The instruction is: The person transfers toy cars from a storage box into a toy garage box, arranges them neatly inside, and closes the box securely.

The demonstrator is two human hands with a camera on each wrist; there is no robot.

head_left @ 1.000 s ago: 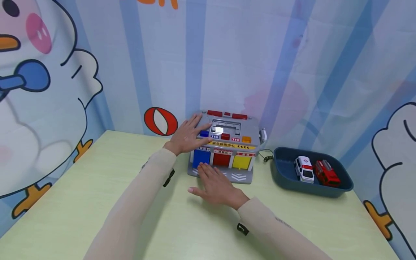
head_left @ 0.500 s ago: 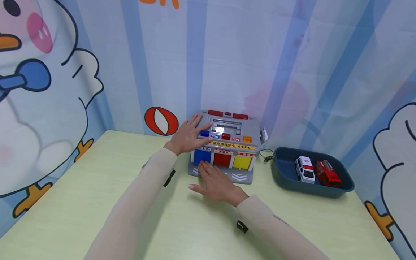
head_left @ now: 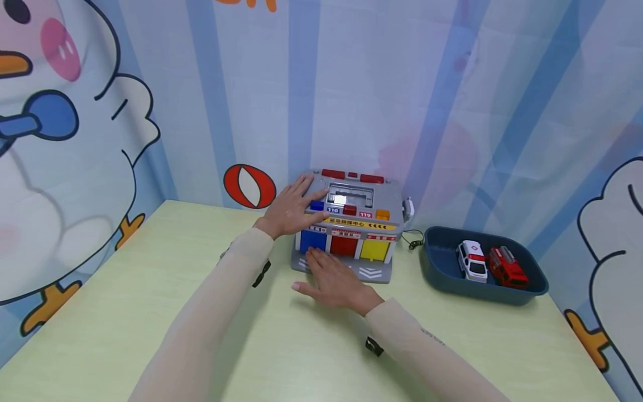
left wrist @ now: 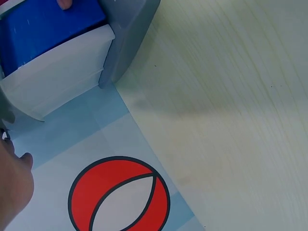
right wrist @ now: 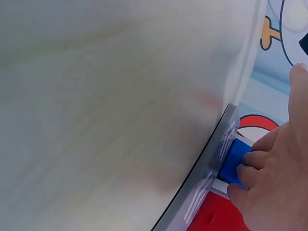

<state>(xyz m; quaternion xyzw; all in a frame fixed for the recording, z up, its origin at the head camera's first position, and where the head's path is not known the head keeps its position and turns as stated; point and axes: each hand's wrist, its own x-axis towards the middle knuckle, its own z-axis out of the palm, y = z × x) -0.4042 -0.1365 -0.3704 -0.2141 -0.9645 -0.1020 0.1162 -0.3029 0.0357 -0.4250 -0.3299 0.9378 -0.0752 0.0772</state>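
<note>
A grey toy rescue garage point(head_left: 387, 195) stands against the back curtain, with a blue door point(head_left: 312, 240), a red door point(head_left: 343, 246) and a yellow door point(head_left: 374, 250), all down. My left hand point(head_left: 286, 212) rests on the left end of its roof, fingers spread. In the head view my right hand point(head_left: 336, 282) lies low in front, fairly straight fingers against the blue door's lower part. A fingertip point(left wrist: 64, 3) touches the blue door point(left wrist: 53, 36) in the left wrist view. From the right wrist, my right hand point(right wrist: 274, 178) partly covers that door.
A dark blue tray point(head_left: 467, 288) at the right holds a white toy ambulance point(head_left: 472, 261) and a red toy fire engine point(head_left: 507, 268). Between garage and tray lies a thin coiled cord point(head_left: 414, 244). The printed curtain point(head_left: 351, 84) hangs behind the pale table point(head_left: 281, 357).
My right hand's fingers have crept slightly upward against the blue door. The left hand stays where it was on the roof, and the tray has not moved.
</note>
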